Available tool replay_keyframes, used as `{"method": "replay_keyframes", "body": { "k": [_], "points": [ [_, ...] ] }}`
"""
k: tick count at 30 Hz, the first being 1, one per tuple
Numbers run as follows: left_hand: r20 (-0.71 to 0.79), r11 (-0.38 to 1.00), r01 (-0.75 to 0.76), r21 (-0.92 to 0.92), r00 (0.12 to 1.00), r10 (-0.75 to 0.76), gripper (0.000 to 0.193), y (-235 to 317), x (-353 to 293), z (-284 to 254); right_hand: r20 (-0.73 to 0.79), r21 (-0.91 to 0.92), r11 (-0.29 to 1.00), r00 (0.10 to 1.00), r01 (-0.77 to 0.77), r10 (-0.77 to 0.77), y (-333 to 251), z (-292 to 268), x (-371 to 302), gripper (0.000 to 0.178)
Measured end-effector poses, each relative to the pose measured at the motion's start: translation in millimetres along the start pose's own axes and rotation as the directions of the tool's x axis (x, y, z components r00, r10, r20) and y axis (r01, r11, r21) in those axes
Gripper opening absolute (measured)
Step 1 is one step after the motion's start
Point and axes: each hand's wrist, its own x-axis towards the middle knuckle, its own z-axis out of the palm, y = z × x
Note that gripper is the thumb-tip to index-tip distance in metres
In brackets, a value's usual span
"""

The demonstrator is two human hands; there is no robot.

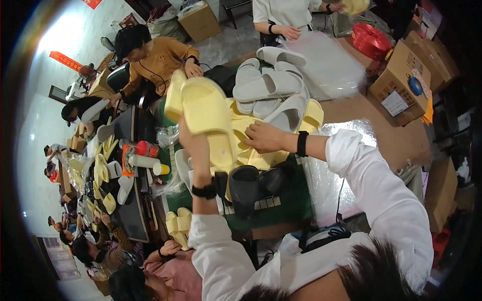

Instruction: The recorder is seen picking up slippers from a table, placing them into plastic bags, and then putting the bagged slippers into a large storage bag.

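My left hand [193, 143] is raised, its fingers closed round a yellow slide slipper [205, 103] with its strap toward me. A second, ribbed yellow slipper [173, 95] is pressed up beside it. My right hand [264, 137] lies over the heap of yellow slippers [263, 159], fingers curled on one of them; the fingertips are partly hidden. Behind my right hand rises a stack of light grey slippers [268, 84]. Closer to me, black slippers [244, 189] rest on the green table mat [296, 200].
Clear plastic bags [326, 65] lie beyond the grey slippers, with a cardboard box [401, 83] and red twine roll [370, 41] at the right. More yellow slippers [178, 223] sit left of my left arm. Co-workers sit left and stand opposite. White cups [143, 160] stand on the left table.
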Motion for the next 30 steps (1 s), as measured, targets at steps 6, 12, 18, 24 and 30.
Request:
{"method": "replay_keyframes", "body": {
  "k": [6, 12, 18, 24, 30],
  "points": [
    [0.372, 0.872, -0.439, 0.217, 0.863, 0.342, 0.051, 13.1, 73.7, 68.8, -0.016, 0.094, 0.987, 0.991, 0.134, -0.133, -5.3, -49.2, -9.5, 0.033],
    [0.805, 0.921, -0.144, 0.363, 0.546, -0.232, 0.077, -31.8, 81.6, 81.9, -0.153, 0.147, 0.98, 0.982, 0.135, -0.113, 13.7, -72.4, -48.8, 0.028],
    [0.745, 0.813, 0.575, -0.084, 0.579, -0.332, 0.047, 43.1, 70.3, 2.8, -0.135, 0.139, 0.98, 0.983, 0.143, -0.124, 22.8, -70.6, -49.8, 0.031],
    [0.374, 0.982, 0.172, -0.076, 0.918, -0.132, 0.041, 103.3, 30.3, -77.5, -0.235, 0.117, 0.989, 0.965, -0.091, 0.116, 49.3, -66.9, -24.9, 0.035],
    [0.391, 0.839, 0.507, 0.198, 0.744, -0.542, 0.05, 19.6, -74.3, -87.2, -0.313, 0.071, 0.844, 0.792, -0.531, 0.524, 99.2, -106.8, 41.6, 0.051]
  ]
}}
